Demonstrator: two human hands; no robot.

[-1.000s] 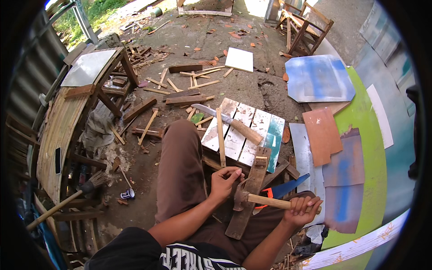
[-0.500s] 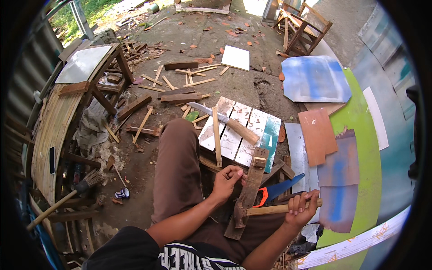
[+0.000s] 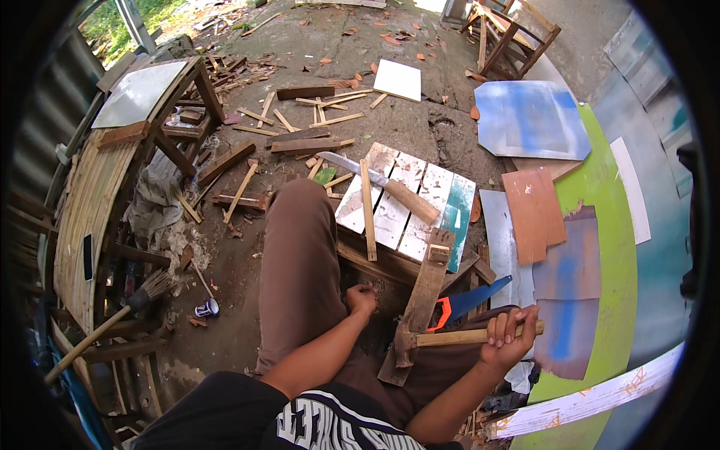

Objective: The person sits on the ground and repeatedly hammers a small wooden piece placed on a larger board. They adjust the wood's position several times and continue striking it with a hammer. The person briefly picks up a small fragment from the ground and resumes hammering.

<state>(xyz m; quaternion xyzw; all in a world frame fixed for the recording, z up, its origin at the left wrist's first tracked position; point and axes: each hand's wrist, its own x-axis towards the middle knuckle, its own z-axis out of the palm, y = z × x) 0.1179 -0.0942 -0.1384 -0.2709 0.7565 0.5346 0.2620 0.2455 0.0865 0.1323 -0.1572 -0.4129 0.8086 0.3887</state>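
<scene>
My right hand (image 3: 511, 335) is wrapped round the wooden handle of a hammer (image 3: 450, 339). Its head rests against a dark wooden board (image 3: 421, 296), which slants from my lap up to a low white slatted table (image 3: 405, 232). A small wood block (image 3: 437, 253) sits on the board's upper end. Left of the board, my left hand (image 3: 363, 299) hangs low by my knee with curled fingers; whatever they hold, if anything, is hidden. A machete (image 3: 405, 199) with a thick wooden handle and a thin wood strip (image 3: 368, 214) lie on the table.
An orange-handled handsaw (image 3: 472, 301) lies right of the board. Wood offcuts (image 3: 300, 142) litter the floor ahead. A bamboo bench (image 3: 86, 217) and a broom (image 3: 112, 330) stand at left. Painted sheets (image 3: 566, 300) lie at right, and a wooden chair (image 3: 510, 41) stands far right.
My left hand has dropped away from the board toward my knee. The hammer stays in my right hand against the board. The whole view has shifted slightly.
</scene>
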